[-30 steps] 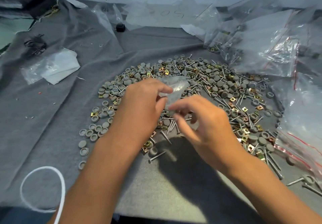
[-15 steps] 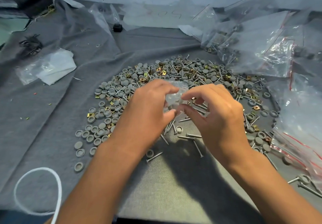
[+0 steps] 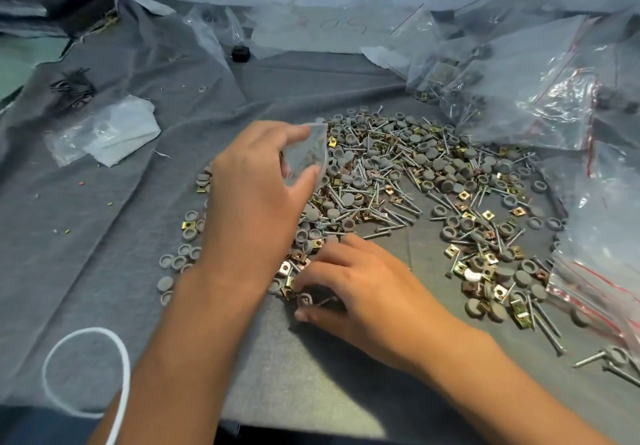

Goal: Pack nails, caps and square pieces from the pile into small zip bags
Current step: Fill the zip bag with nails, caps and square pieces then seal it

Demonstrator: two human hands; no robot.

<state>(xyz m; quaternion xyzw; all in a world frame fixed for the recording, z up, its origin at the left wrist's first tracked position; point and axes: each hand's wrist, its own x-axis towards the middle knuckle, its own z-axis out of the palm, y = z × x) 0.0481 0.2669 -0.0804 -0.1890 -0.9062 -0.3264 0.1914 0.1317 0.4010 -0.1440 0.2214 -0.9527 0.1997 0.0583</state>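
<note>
A wide pile (image 3: 398, 174) of grey round caps, long nails and brass square pieces lies on the grey cloth. My left hand (image 3: 256, 188) is raised over the pile's left side and pinches a small clear zip bag (image 3: 308, 150) between thumb and fingers. My right hand (image 3: 360, 289) is low at the pile's near edge, with its fingers curled over a grey cap (image 3: 305, 300) and other small pieces. What lies under its palm is hidden.
Large clear bags with red zip lines (image 3: 540, 98) stand at the back right and along the right edge (image 3: 595, 271). A flat stack of small bags (image 3: 107, 133) lies at the left. A white cord loop (image 3: 83, 372) sits near left. A black cap (image 3: 240, 52) is at the back.
My hands have parted. The left one has lifted the small bag up and away, while the right has let go of it and dropped to the pile's near edge.
</note>
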